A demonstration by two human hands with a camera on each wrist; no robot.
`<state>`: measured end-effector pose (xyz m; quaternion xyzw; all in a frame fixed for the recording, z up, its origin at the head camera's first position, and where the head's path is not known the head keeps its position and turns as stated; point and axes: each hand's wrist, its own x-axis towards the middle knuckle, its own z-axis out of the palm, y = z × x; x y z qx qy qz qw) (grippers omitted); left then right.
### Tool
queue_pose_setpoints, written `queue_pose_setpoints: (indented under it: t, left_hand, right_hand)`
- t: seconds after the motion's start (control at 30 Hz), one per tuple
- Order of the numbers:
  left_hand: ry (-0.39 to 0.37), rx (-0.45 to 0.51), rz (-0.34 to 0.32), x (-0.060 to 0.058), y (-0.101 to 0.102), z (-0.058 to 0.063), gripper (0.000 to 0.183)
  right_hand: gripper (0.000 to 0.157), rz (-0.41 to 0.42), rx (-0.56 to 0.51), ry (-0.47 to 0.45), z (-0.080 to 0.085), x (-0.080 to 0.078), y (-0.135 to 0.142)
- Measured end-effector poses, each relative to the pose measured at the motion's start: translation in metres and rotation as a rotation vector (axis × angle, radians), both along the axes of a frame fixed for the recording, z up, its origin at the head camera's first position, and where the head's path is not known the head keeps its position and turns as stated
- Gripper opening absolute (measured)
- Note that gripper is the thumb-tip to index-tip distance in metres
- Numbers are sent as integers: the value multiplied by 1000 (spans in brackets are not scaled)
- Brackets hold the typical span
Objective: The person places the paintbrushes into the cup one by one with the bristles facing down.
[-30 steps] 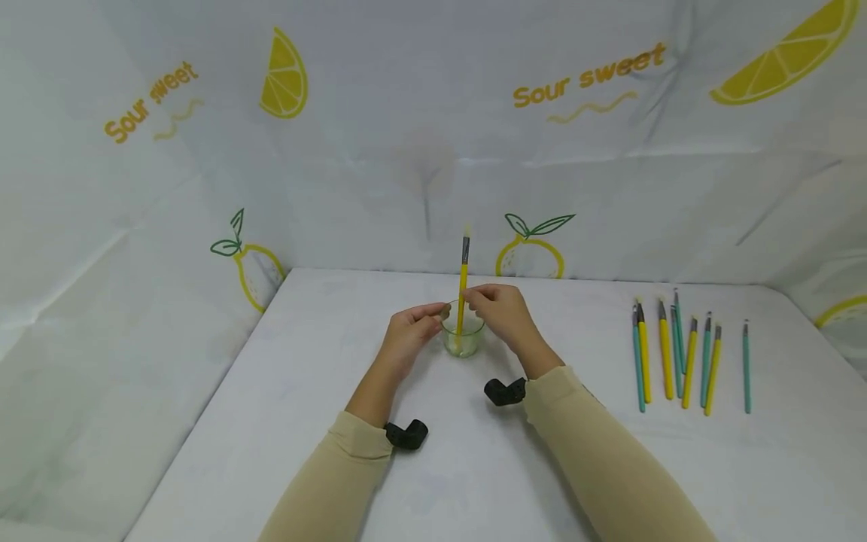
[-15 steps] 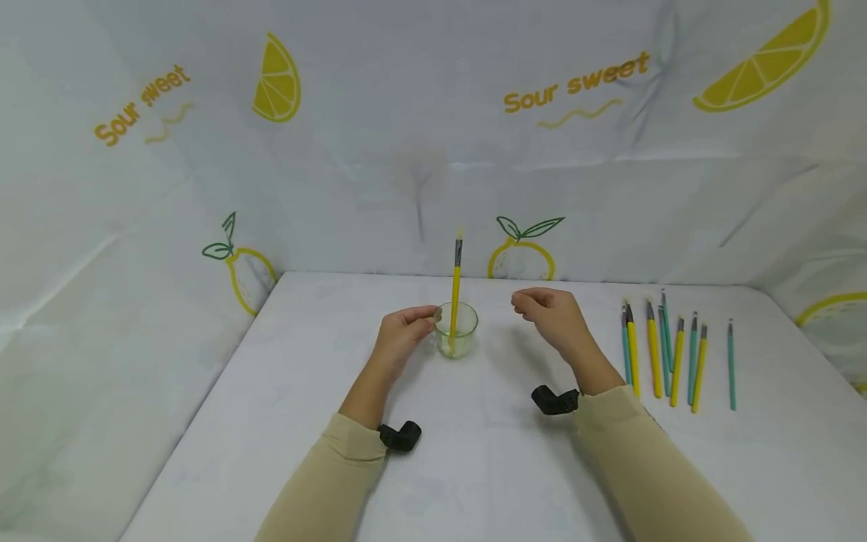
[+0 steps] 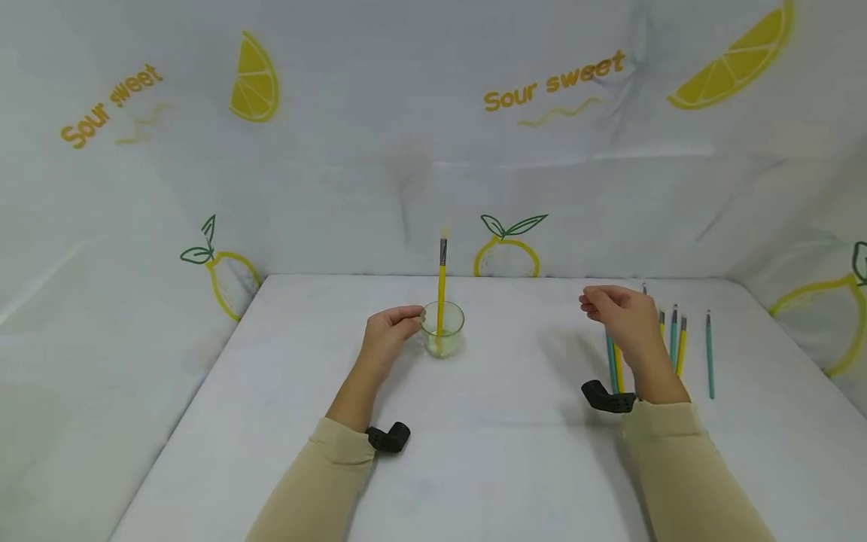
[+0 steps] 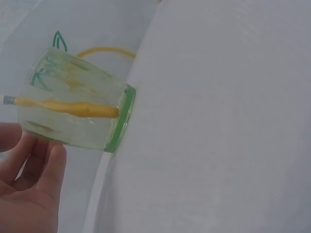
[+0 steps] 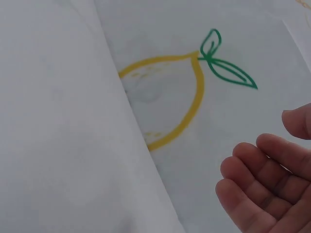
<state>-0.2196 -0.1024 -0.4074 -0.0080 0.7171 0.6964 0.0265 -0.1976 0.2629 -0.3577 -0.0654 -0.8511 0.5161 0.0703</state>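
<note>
A small clear glass cup (image 3: 442, 332) stands mid-table with one yellow brush (image 3: 442, 290) upright in it, bristles up. My left hand (image 3: 388, 333) holds the cup's left side, fingers curled against the glass. The left wrist view shows the cup (image 4: 73, 114), the brush handle (image 4: 63, 106) inside it and my fingers (image 4: 46, 167) at its wall. My right hand (image 3: 619, 312) hovers above a row of yellow and teal brushes (image 3: 677, 339) lying at the right, fingers loosely curled and holding nothing. In the right wrist view the right hand (image 5: 262, 184) is empty.
The white table (image 3: 501, 452) is walled on three sides by a lemon-print cloth (image 3: 406, 150). A single teal brush (image 3: 708, 354) lies furthest right. Black wrist cameras (image 3: 389, 438) sit on both sleeves. Part of the brush row is hidden behind my right hand.
My right hand let go of the yellow brush in the cup and moved right, over the row of brushes. The left hand stayed on the cup.
</note>
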Motion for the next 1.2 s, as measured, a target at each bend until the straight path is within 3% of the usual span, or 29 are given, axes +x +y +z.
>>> queue_pose_setpoints:
  t: [0.1,0.3,0.5,0.67,0.97,1.2]
  left_hand:
    - [5,-4,16,1,-2,0,23]
    - [-3,17,22,0,-1,0,24]
    - [-7,36,26,0,-2,-1,25]
    - [9,41,17,-1,-1,-2,25]
    - [16,40,15,-1,1,-1,25]
    - [17,31,18,0,0,-1,26]
  right_hand:
    - [56,-64,-4,-1,-2,1,14]
    - [63,-161,188,-106,-5,3,32]
    - [63,-115,240,-262,-18,1,51]
    - [60,-53,301,-340,-24,2,63]
    - [48,29,417,-334,-27,3,64]
    - [47,39,453,-310,-29,1,60]
